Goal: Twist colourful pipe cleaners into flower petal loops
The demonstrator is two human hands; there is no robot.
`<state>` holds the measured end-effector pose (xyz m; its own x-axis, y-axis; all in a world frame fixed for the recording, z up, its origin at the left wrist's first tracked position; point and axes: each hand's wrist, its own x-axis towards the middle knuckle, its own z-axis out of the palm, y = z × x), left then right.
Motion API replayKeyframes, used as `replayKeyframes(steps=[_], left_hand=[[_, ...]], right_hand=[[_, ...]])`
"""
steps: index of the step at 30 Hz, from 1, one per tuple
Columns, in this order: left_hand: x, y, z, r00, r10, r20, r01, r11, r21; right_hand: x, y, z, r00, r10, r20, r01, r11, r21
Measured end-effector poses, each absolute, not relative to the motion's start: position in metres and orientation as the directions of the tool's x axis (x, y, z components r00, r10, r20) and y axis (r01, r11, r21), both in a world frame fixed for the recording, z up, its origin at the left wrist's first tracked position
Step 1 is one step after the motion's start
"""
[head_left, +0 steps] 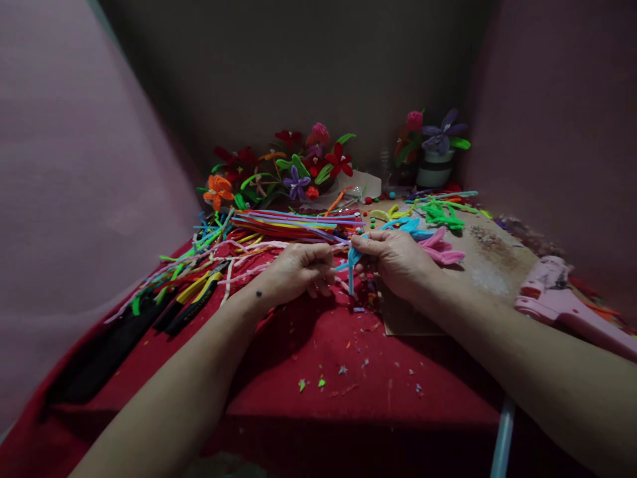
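Blue pipe cleaner: light-blue strand (351,279) between the two hands, bent near the right fingertips; one length hangs down, another runs toward the left hand.
Right hand (401,257): thumb and fingers closed in a pinch on the blue strand at its bend.
Left hand (303,267): fingers curled narrow, tips at the side length; cannot tell whether they grip it.
Step in hand: judged to be bending or twisting the strand by hand.
Next move calls for: judged, a steady right pinch at the bend and a sure left hold on the side length; a slack pinch could let the bend slip.
Beyond right hand: blue loops (412,227) just beside it, green loops (442,214) farther out.
Right of right hand: pink loops (442,247) near, pink glue gun (562,307) well apart.
Beyond left hand: pipe-cleaner bundle (293,224), then fuzzy flowers (297,182).
Left of left hand: yellow-and-black-handled tool (196,297).
Below hands: red cloth (318,392) with small coloured scraps (321,383).
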<state>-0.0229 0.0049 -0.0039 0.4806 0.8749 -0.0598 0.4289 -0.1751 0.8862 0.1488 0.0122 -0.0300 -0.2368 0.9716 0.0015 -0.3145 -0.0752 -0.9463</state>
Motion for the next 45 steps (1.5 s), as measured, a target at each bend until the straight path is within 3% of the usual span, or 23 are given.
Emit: replayKeyframes(steps=[4, 8, 12, 20, 25, 30, 38, 45], left_hand=[[-0.028, 0.009, -0.005, 0.504, 0.861, -0.063, 0.494, -0.228, 0.839], [-0.028, 0.01, -0.004, 0.48, 0.872, 0.098, 0.521, -0.373, 0.767], [-0.019, 0.005, -0.005, 0.39, 0.903, 0.18, 0.516, -0.377, 0.769], [-0.008, -0.002, -0.005, 0.338, 0.932, 0.13, 0.477, -0.288, 0.83], [-0.009, -0.001, -0.004, 0.32, 0.941, 0.111, 0.474, -0.261, 0.841], [-0.015, -0.001, 0.0, 0.31, 0.949, 0.061, 0.309, -0.161, 0.937], [-0.021, 0.001, -0.003, 0.401, 0.898, -0.18, 0.155, 0.127, 0.98], [-0.019, -0.003, 0.005, 0.381, 0.918, -0.108, 0.206, 0.029, 0.978]], right_hand=[[0.15, 0.01, -0.026, -0.217, 0.976, 0.014, -0.264, -0.045, -0.963], [0.15, 0.009, -0.026, -0.202, 0.979, 0.031, -0.214, -0.014, -0.977], [0.148, 0.008, -0.03, -0.202, 0.976, 0.082, -0.211, 0.038, -0.977], [0.144, 0.005, -0.035, -0.306, 0.949, 0.076, -0.294, -0.018, -0.956], [0.144, 0.002, -0.035, -0.301, 0.953, 0.04, -0.22, -0.029, -0.975], [0.143, -0.002, -0.028, -0.32, 0.947, 0.03, -0.133, -0.013, -0.991], [0.143, 0.0, -0.029, -0.382, 0.922, 0.06, 0.037, 0.08, -0.996], [0.142, 0.0, -0.028, -0.441, 0.896, 0.053, 0.199, 0.156, -0.967]])
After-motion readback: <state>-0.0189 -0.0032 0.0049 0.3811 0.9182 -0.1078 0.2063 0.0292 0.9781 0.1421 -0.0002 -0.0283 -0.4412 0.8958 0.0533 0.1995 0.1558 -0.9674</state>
